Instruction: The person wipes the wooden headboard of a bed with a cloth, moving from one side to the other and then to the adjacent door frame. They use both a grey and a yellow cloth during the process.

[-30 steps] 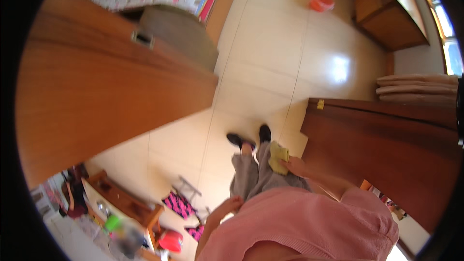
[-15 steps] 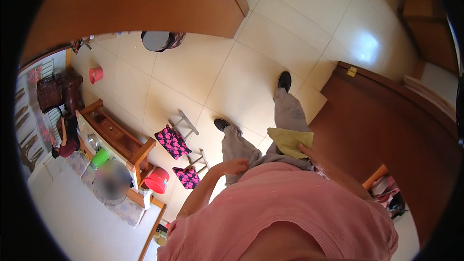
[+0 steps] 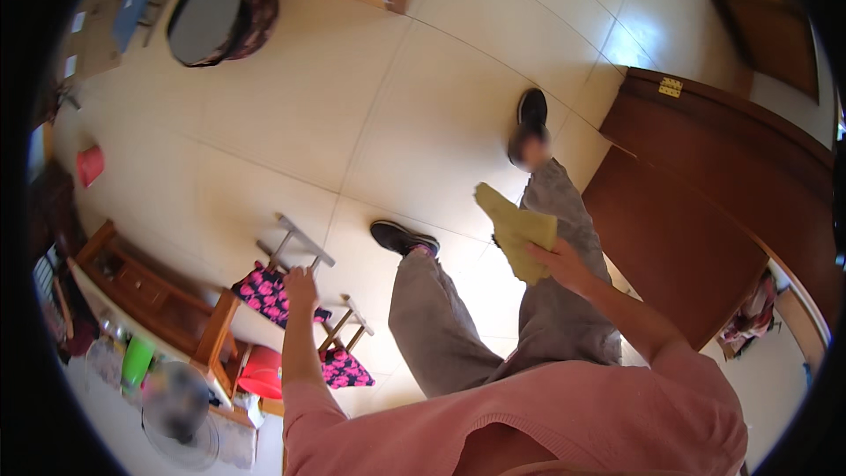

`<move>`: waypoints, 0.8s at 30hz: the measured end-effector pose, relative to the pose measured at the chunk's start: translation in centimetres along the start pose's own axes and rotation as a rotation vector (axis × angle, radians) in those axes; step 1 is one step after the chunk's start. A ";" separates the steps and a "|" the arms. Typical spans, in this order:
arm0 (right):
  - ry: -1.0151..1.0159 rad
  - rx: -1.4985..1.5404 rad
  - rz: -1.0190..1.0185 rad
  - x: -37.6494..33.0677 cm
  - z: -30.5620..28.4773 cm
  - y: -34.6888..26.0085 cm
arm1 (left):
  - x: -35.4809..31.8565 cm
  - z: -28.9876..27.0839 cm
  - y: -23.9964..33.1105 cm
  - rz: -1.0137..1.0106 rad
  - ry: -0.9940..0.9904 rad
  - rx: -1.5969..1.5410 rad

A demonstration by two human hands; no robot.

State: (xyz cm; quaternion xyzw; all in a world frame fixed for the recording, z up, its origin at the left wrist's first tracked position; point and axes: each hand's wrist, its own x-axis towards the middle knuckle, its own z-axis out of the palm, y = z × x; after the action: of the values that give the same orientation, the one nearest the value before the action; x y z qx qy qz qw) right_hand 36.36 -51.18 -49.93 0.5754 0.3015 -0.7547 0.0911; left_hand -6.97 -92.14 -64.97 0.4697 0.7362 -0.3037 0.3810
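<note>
A yellow-green cloth hangs from my right hand, whose fingers are closed on its edge. The cloth is in front of my right trouser leg. My left hand is held out to the left, with its fingers loosely curled and nothing visible in them. In the picture it overlaps a folding stool with a black seat patterned in pink; I cannot tell whether the two touch. A second stool of the same pattern stands nearer to me.
A brown wooden door is at the right. Left stand a wooden bench, a red bucket and a green container. Farther off are a pink bucket and a grey-topped round stool. Pale floor tiles stretch ahead.
My left hand has moved from my waist outward to the left. The cloth and my right hand have swung forward. My view has shifted and my legs have stepped; the upper-left brown panel has left view.
</note>
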 end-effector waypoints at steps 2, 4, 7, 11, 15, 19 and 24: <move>-0.043 -0.013 0.013 3.5 1.2 1.7 | -0.1 6.2 -2.6 0.066 0.107 0.148; -0.057 -0.046 0.031 6.3 2.4 2.6 | 0.6 10.3 -3.1 0.118 0.072 0.193; -0.104 -0.113 0.058 9.8 4.7 2.7 | -0.4 15.1 -5.6 0.054 -0.050 0.166; -0.154 -0.189 0.053 13.6 5.1 3.6 | 0.7 16.7 -6.2 -0.212 0.068 -0.564; -0.104 -0.106 0.122 15.6 4.1 2.8 | 2.5 14.2 -5.7 0.096 -0.199 0.485; -0.105 -0.024 0.163 17.7 3.2 1.1 | 4.3 9.1 -4.5 0.091 0.037 0.213; -0.061 0.074 0.130 17.2 0.2 -1.8 | 10.9 -5.9 1.2 0.266 0.017 0.055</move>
State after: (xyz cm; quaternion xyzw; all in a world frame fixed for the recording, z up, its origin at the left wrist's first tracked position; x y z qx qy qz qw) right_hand 29.82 -46.28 -65.13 0.5735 0.2323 -0.7751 0.1277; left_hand -10.40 -81.88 -71.19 0.5760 0.6619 -0.2666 0.3988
